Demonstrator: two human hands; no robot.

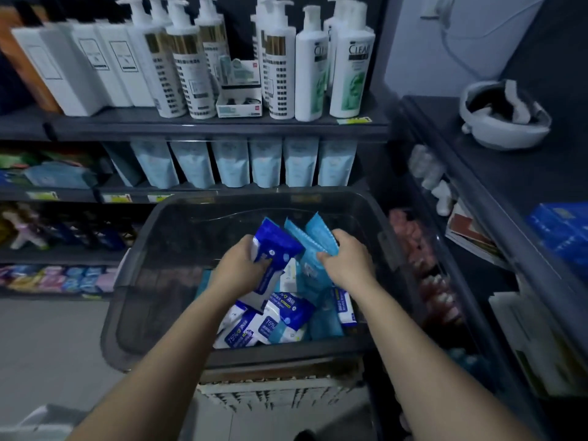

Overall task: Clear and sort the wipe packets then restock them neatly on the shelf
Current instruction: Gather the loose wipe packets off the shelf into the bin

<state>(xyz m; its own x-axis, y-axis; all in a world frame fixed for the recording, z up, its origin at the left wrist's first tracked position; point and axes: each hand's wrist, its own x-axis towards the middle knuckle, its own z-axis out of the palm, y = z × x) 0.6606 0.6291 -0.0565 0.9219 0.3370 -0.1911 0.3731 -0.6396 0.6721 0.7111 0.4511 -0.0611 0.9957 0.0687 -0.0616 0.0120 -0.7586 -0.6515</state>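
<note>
Both hands are down inside the dark see-through bin (133, 281). The left hand (241, 265) has its fingers curled tight round a dark-blue-and-white pkt (276, 243), gripped across the lower body, w/ the blue top end sticking up past the fingertips; the right hand (345, 259) is closed too, thumb on the near side, fingers wrapped over a bunch of pale-blue pkts (318, 232) whose crimped tops fan out above the knuckles; how many are in that bunch can't be told. Below both palms, on the bin floor, lie the loose pkts (270, 326), blue-and-white mixed w/ pale-blue, overlapping at all angles; sorting by colour looks under way, restocking not yet.

Handling, as a judgement: the pkts are soft film pouches, prob. light to middling in weight since wipes are damp; they squash and bend rather than hold shape. The glossy film looks slippery, esp. w/ several in one grip, where the middle ones could slide out. They're not fragile, but a peel flap on the face could lift if dragged. Best hold: thumb on one flat face, fingers on the other, across the body's middle; not by the thin crimped end. The shelves (191, 128) stand beyond the fingertips, past the bin's far wall.
</note>
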